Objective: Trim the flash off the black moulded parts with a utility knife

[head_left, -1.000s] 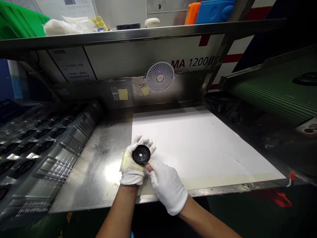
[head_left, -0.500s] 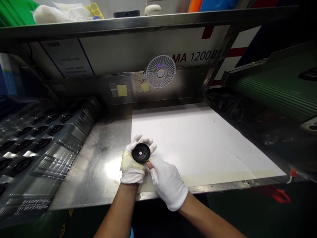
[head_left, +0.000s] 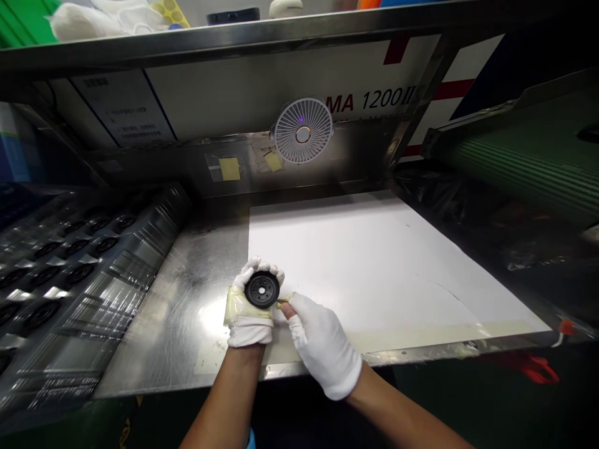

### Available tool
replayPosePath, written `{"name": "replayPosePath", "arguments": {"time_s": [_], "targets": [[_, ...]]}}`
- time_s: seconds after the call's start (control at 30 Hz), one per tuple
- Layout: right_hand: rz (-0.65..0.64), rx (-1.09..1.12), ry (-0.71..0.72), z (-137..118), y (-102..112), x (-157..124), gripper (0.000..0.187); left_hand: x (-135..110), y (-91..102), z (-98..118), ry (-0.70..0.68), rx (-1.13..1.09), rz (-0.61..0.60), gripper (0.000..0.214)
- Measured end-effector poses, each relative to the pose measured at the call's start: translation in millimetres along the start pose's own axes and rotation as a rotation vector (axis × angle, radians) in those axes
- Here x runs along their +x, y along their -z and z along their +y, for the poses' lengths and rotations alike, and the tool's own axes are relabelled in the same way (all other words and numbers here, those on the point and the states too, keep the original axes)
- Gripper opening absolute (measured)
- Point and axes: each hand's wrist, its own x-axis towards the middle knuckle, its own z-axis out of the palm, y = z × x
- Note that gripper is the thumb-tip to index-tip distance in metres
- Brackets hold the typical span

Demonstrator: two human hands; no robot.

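My left hand (head_left: 248,315), in a white cotton glove wrapped with yellowish tape, cradles a black disc-shaped part (head_left: 262,289) with its fingers curled around the rim. The disc has a central hole ringed by small holes, and its face points up. My right hand (head_left: 322,345), also white-gloved, pinches a thin yellowish strip (head_left: 284,301), probably tape, between thumb and fingers. The strip runs to the disc's lower right edge. The disc's underside is hidden.
A clear plastic tray (head_left: 70,262) holding rows of similar black discs lies to the left on the steel bench (head_left: 163,324). A white sheet (head_left: 369,268) covers the bench's middle. A small fan (head_left: 303,134) hangs under a steel shelf (head_left: 234,40). A green ribbed belt (head_left: 528,162) runs at right.
My right hand has shifted slightly right, away from the disc, with the strip stretched between them. The disc has moved slightly left. The view has tilted a little lower.
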Motion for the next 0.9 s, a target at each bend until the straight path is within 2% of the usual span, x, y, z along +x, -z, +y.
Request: {"name": "replayPosePath", "arguments": {"time_s": [0.23,0.37,0.47,0.63,0.77,0.9], "targets": [[0.032,-0.093,0.003,6.5,2.0,9.0,0.017,-1.0,-2.7,-0.9,0.001,-0.037,-0.032,0.014],[0.044,-0.152,0.018,7.7,-1.6,7.9,0.017,0.7,-8.4,-0.5,0.080,-0.049,0.021,0.007],[0.055,-0.138,0.042,9.6,-1.3,8.3,0.018,-0.7,-9.2,-0.6,0.130,0.017,0.015,0.008],[0.077,-0.139,0.032,8.7,-1.6,8.9,0.020,-1.8,-5.7,-1.4,0.030,-0.011,-0.037,0.013],[0.051,-0.130,0.066,3.5,-4.5,5.4,0.018,1.4,-3.6,-2.0,-0.006,-0.051,0.008,0.014],[0.025,0.004,0.048,2.3,-1.3,4.4,0.020,3.3,-2.3,-0.2,-0.019,-0.054,0.009,0.015]]}}
